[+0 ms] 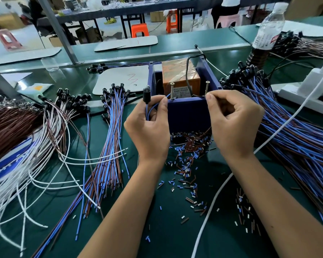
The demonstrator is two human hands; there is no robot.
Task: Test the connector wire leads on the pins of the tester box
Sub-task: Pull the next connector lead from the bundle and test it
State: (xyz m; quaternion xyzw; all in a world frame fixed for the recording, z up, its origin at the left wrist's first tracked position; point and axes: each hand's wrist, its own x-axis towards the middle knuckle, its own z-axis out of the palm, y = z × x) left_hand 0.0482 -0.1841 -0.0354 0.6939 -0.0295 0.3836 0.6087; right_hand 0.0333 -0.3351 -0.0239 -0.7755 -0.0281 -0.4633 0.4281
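I am in the middle of the test step itself. My left hand [149,125] pinches one connector [146,94] with its blue wire lead [158,105], the black head standing up above my fingers, and the bared end of that lead reaches toward the left pin [172,91], one of two upright screws on the tester box [186,110]. My right hand [233,123] is curled, thumb and forefinger pinching what I take to be the other lead right at the base of the right pin [206,89]; the wire there is too thin for me to see clearly. Whether either lead actually touches metal, I cannot tell from here.

The tester box sits just beyond my hands toward the far edge of the counter [157,229], with an orange unit [179,75] inside it.

I judge that the next move calls for steady contact: both bare ends pressed onto their pins together, then a look at the connector's head for a response. After that the piece needs sorting, presumably to the bundle of blue and brown leads [110,146] toward the left edge, and a fresh one drawn from the large pile [296,131] at the right edge. Insulation offcuts [186,164] litter the counter between my wrists.
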